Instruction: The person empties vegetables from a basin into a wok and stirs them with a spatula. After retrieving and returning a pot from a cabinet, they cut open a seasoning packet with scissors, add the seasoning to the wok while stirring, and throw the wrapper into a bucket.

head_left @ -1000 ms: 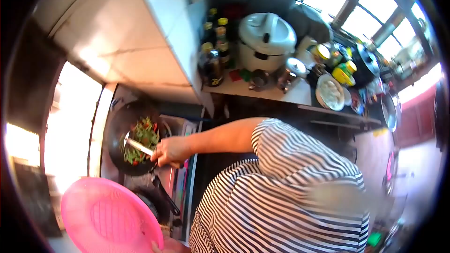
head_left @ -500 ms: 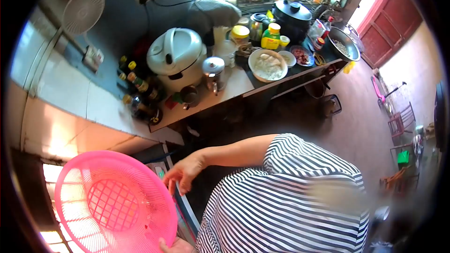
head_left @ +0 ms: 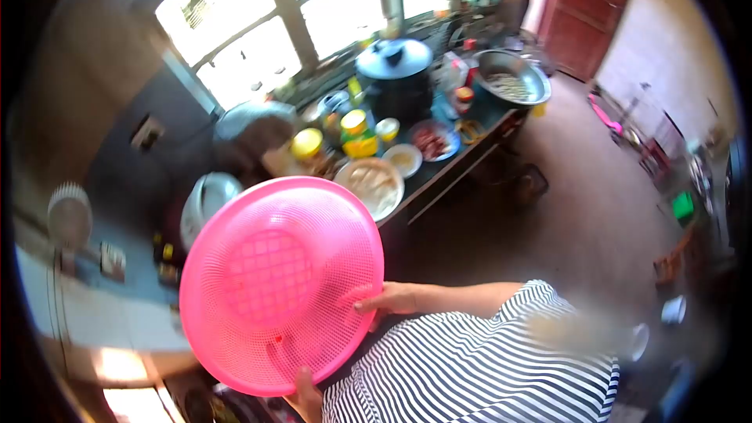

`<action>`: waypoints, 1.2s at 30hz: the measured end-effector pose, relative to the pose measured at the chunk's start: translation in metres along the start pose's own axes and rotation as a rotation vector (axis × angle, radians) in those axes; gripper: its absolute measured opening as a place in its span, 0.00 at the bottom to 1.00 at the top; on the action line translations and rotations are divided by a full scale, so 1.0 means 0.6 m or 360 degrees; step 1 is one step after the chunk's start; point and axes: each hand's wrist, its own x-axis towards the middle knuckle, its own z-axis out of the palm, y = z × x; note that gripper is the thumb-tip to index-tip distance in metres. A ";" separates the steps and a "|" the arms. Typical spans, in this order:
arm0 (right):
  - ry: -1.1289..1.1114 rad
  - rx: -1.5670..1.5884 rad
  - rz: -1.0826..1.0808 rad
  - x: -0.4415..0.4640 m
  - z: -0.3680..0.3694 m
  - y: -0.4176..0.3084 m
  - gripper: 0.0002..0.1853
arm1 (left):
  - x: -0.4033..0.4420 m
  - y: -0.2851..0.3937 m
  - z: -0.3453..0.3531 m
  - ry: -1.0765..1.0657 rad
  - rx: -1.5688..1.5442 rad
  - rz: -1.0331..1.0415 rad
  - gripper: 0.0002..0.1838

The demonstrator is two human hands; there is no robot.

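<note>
A pink plastic colander (head_left: 270,282), round with a mesh wall and a lattice base, is tilted in front of me with its open side toward the camera. My right hand (head_left: 392,298) grips its rim on the right, thumb over the edge. At the lower rim my left hand (head_left: 308,398) also holds on, with its thumb showing and the other fingers hidden behind. A small red speck lies inside the colander near the bottom. Beyond its upper rim is a bowl (head_left: 372,202) with pale contents.
On the counter stand a large dark pot (head_left: 394,82) with a lid, a yellow-capped jar (head_left: 358,135), a plate of reddish meat (head_left: 432,143) and a metal basin (head_left: 536,88). A pale rice cooker (head_left: 207,197) is partly hidden by the colander. A red door (head_left: 587,19) is at the back.
The colander has moved right and up in view, now overlapping the counter. My right hand, free before, has taken hold of its rim. The camera view has turned toward the windows.
</note>
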 end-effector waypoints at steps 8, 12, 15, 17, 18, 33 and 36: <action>0.0787 0.0551 -0.0473 -0.138 -0.080 0.031 0.22 | 0.150 0.066 0.221 -0.1503 -0.0239 0.0268 0.38; 0.1064 0.1028 -0.0677 -0.200 -0.084 0.069 0.20 | 0.245 0.072 0.259 -0.1602 -0.0001 0.0052 0.39; 0.1530 0.1120 -0.0944 -0.229 -0.132 0.122 0.18 | 0.347 0.091 0.264 -0.1071 0.0545 0.0884 0.19; 0.1872 0.1223 -0.0945 -0.242 -0.138 0.119 0.16 | 0.428 0.098 0.264 -0.0723 0.0529 0.0811 0.11; 0.1938 0.1244 -0.0965 -0.245 -0.143 0.118 0.16 | 0.483 0.098 0.258 -0.0562 0.0656 0.0885 0.10; 0.2195 0.1667 -0.1542 -0.181 -0.143 0.202 0.13 | 1.111 0.066 0.140 0.0538 0.1658 0.0818 0.27; 0.2252 0.1701 -0.1461 -0.181 -0.133 0.201 0.14 | 1.147 0.042 0.154 0.0674 0.1936 0.0937 0.27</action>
